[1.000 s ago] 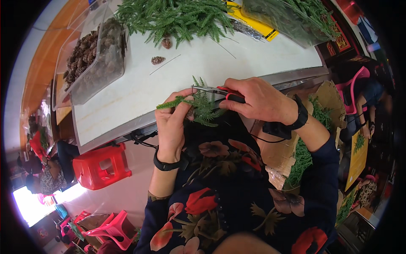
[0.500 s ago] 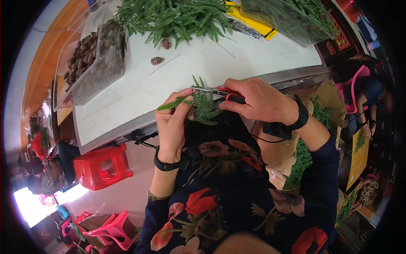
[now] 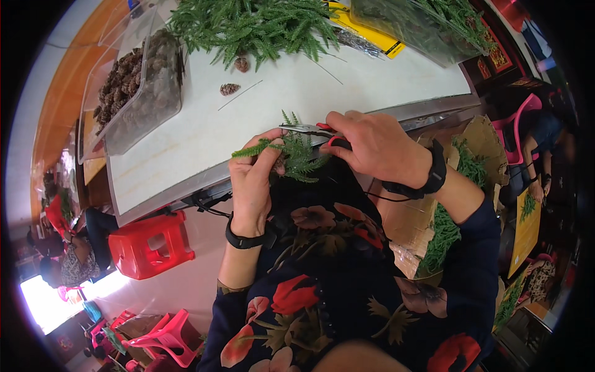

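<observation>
My left hand (image 3: 253, 177) pinches an artificial pine sprig (image 3: 301, 160) at the table's near edge, its green needles spreading to both sides of the fingers. A brown pine cone, partly hidden, shows among the needles by the fingertips. My right hand (image 3: 384, 146) is closed round the red and black handles of needle-nose pliers (image 3: 300, 129). The pliers' jaws reach left to the sprig, beside my left index fingertip. What the jaw tips grip is too small to make out.
Two loose pine cones (image 3: 230, 89) and thin wires (image 3: 240, 95) lie on the white table (image 3: 161, 164). Beyond is a heap of green sprigs (image 3: 254, 28). Clear bins (image 3: 145, 93) flank it, the left holding pine cones. A cardboard box (image 3: 403, 232) of greenery stands at right, a red stool (image 3: 152, 245) at left.
My right hand has turned slightly on the pliers, covering more of the handles. The jaws remain at the sprig, and my left hand keeps nearly the same place.
</observation>
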A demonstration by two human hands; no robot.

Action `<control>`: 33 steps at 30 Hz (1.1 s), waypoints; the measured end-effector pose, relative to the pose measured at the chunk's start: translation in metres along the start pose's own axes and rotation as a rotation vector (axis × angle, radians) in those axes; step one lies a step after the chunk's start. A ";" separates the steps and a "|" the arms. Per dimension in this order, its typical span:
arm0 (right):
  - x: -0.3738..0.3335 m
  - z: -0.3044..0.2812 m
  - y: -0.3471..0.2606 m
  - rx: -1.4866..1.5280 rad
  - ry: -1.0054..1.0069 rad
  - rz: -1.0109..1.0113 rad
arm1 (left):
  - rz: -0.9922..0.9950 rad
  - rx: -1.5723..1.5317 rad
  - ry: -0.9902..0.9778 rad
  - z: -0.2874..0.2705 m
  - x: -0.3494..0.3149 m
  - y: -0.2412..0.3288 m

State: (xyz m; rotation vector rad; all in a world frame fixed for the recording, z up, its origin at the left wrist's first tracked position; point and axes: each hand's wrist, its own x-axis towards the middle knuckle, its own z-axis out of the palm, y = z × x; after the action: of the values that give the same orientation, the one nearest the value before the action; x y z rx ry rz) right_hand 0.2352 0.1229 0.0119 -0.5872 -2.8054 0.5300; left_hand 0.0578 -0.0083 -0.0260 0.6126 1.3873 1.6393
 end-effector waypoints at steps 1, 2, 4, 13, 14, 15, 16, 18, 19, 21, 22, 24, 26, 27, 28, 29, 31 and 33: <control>-0.001 0.001 -0.002 -0.121 0.042 -0.003 | -0.055 -0.048 -0.021 -0.001 0.002 0.000; 0.000 0.002 -0.004 -0.120 0.041 -0.003 | -0.109 -0.097 -0.042 -0.002 0.004 0.000; 0.003 0.004 -0.009 -0.500 0.158 -0.015 | -0.164 -0.145 -0.063 -0.004 0.006 0.001; 0.013 -0.029 -0.028 -0.676 0.163 -0.058 | -0.202 -0.379 -0.104 -0.004 0.004 0.007; 0.012 -0.030 -0.025 -0.679 0.164 -0.068 | -0.132 -0.347 -0.087 -0.005 0.004 0.006; 0.010 -0.033 -0.022 -0.485 0.091 -0.033 | -0.062 -0.315 -0.068 -0.005 0.004 0.006; 0.008 -0.034 -0.019 -0.290 0.016 0.008 | -0.059 -0.318 -0.066 -0.004 0.004 0.006; 0.008 -0.032 -0.018 -0.096 -0.060 0.045 | -0.020 -0.182 -0.041 -0.001 0.001 0.009; 0.011 -0.029 -0.015 -0.013 -0.106 0.048 | -0.001 -0.114 -0.028 -0.001 0.000 0.010; 0.016 -0.025 -0.010 0.152 -0.197 0.059 | 0.024 -0.092 -0.033 -0.003 -0.002 0.009; 0.018 -0.027 -0.009 0.149 -0.198 0.058 | 0.047 -0.070 -0.042 -0.003 -0.004 0.008; 0.023 -0.031 -0.010 0.265 -0.382 0.124 | 0.070 -0.049 -0.050 -0.003 -0.004 0.007; 0.025 -0.032 -0.008 0.325 -0.476 0.158 | 0.074 -0.030 -0.059 -0.001 -0.004 0.007; 0.026 -0.032 -0.006 0.375 -0.508 0.174 | 0.074 -0.019 -0.063 -0.001 -0.005 0.006; 0.026 -0.032 -0.005 0.425 -0.541 0.190 | 0.070 -0.019 -0.062 0.000 -0.006 0.006; 0.026 -0.032 -0.004 0.476 -0.573 0.208 | 0.081 0.005 -0.063 0.001 -0.006 0.007; 0.025 -0.030 -0.001 0.483 -0.582 0.197 | 0.100 0.052 -0.068 0.002 -0.007 0.008; 0.024 -0.028 0.000 0.491 -0.598 0.171 | 0.115 0.086 -0.063 0.000 -0.006 0.003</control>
State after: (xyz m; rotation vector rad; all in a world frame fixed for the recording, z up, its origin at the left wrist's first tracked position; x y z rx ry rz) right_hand 0.2217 0.1415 0.0403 -0.6392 -2.9591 1.6025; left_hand 0.0597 -0.0132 -0.0224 0.8010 1.4049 1.6418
